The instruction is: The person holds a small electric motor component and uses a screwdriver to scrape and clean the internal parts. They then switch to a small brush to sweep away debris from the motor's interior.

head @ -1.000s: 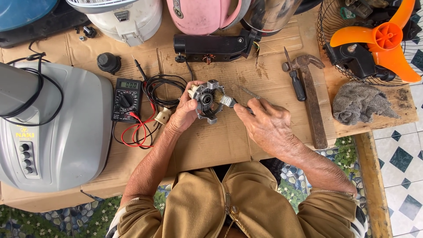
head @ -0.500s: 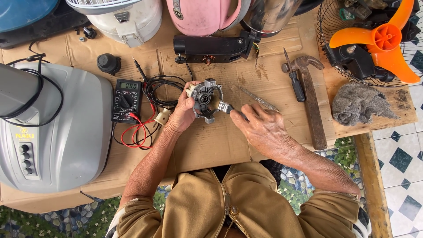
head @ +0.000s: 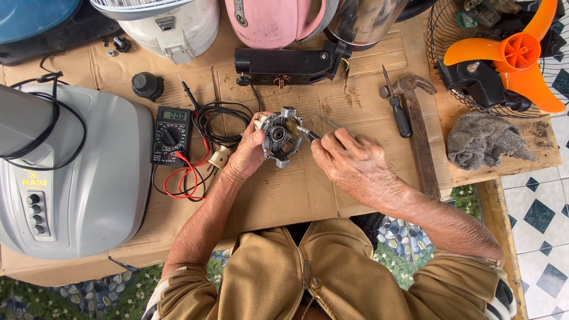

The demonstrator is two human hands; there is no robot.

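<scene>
Left hand [head: 248, 155] clamps the grey motor housing [head: 278, 137]; right hand [head: 347, 161] pinches a thin tool [head: 309, 134] against it

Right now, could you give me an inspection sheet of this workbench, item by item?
Surface: flattened brown cardboard over the table, creased and stained.
Job's things: small grey motor housing, raised off the cardboard; slim tool with its tip at the housing's edge.
Clutter: hammer, screwdriver, grey rag, black knob, orange fan blade in a wire guard, grey fan base, pink appliance.
Hands: left hand grips the housing; right hand holds the slim tool.
Cables: multimeter with red and black leads coiled beside it; black cord on the fan base.
Surroundings: patterned floor tiles at right.
</scene>
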